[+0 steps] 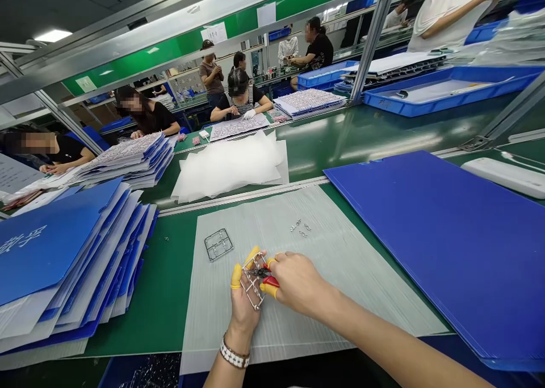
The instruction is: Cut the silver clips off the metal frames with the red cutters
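Observation:
My left hand (242,303), with yellow finger cots, holds a small metal frame of parts (252,286) over a grey ribbed mat (340,263). My right hand (298,280) is closed round red-handled cutters (268,278), their jaws at the frame. An empty metal frame (218,244) lies on the mat just beyond my hands. Several small cut metal pieces (300,227) lie farther back on the mat.
A stack of blue and white sheets (63,263) lies at the left. A large blue board (460,246) lies at the right. White foam sheets (230,167) rest on the green belt behind. Other people work at benches beyond, with blue trays (451,90).

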The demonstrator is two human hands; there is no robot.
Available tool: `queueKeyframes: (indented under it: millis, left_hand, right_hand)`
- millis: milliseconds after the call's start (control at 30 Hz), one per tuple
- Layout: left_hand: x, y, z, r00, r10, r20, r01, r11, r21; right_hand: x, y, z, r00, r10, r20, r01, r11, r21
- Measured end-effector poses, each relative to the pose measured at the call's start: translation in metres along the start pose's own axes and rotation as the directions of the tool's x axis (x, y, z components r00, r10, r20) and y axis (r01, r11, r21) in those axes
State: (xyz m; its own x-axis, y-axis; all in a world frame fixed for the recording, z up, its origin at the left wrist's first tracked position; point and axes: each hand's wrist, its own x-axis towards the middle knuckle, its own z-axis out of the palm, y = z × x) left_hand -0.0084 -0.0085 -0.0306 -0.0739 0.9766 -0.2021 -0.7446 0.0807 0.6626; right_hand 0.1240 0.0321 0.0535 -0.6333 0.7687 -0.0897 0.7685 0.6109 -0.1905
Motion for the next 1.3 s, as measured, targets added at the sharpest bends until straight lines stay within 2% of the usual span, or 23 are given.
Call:
queueKeyframes:
  millis: [533,1067,1167,1300]
  left_hand:
    - [-0.006,0.001,0.009,0.997,0.061,-0.051,-0.053,0.988,0.147]
    - [-0.003,-0.003,0.008,0.995,0.08,-0.056,-0.069,0.982,0.179]
    - [-0.003,-0.003,0.007,0.997,0.064,-0.044,-0.055,0.983,0.173]
    - [-0.001,-0.002,0.008,0.998,0.051,-0.033,-0.047,0.993,0.113]
  right_hand:
    - [-0.001,-0.001,-0.003,1.0,0.01,0.018,-0.01,0.999,0.037]
    - [-0.004,-0.006,-0.005,1.0,-0.005,-0.024,0.004,0.999,-0.042]
    - [-0.005,-0.002,-0.005,1.0,0.013,-0.023,-0.014,0.999,-0.049]
    - [-0.005,0.009,0.001,0.995,0.057,-0.084,-0.064,0.994,-0.083]
